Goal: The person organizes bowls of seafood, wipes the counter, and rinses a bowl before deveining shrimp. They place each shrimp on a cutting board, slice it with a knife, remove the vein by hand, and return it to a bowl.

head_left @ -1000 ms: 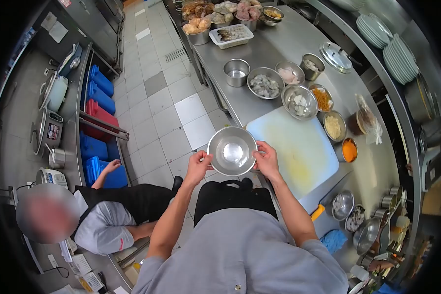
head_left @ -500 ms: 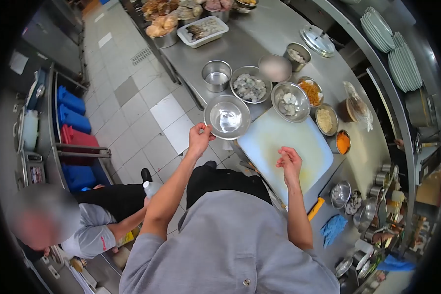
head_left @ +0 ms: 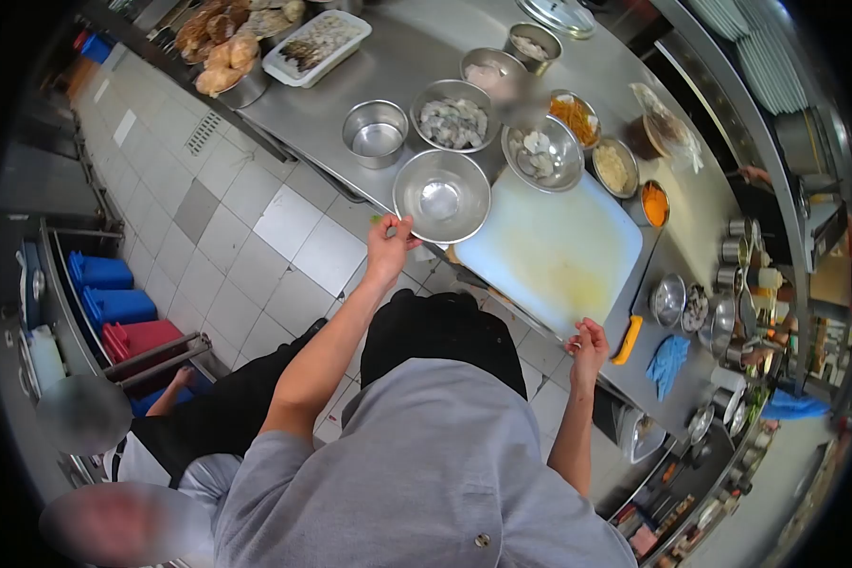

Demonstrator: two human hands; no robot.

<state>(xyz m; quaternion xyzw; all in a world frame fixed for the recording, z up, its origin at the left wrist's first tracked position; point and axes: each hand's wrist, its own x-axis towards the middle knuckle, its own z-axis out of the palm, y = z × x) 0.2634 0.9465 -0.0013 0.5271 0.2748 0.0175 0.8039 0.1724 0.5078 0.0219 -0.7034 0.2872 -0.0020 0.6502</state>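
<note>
An empty steel bowl [head_left: 435, 222] sits at the table's near edge, its rim pinched between the thumb and fingers of my left hand [head_left: 388, 251]. A white cutting board [head_left: 549, 246] lies to its right. My right hand [head_left: 587, 346] is at the board's near right edge, fingertips drawn together; whether anything is between them is too small to tell. Behind the held bowl stand a steel pot [head_left: 375, 135], a bowl of grey shrimp [head_left: 452, 123] and a bowl with white pieces [head_left: 540, 156]. A yellow-handled knife [head_left: 627, 340] lies right of the board.
Containers of shredded orange food [head_left: 575, 115], minced pale food [head_left: 615, 168] and orange paste [head_left: 654, 204] line the board's far side. A blue cloth or glove [head_left: 667, 364] lies at the right. Two people are at the lower left, near blue and red bins [head_left: 142, 338].
The view has shifted. My right hand has moved from over the board to its near edge. My left hand still holds the bowl's rim. A second person has come into view at the left.
</note>
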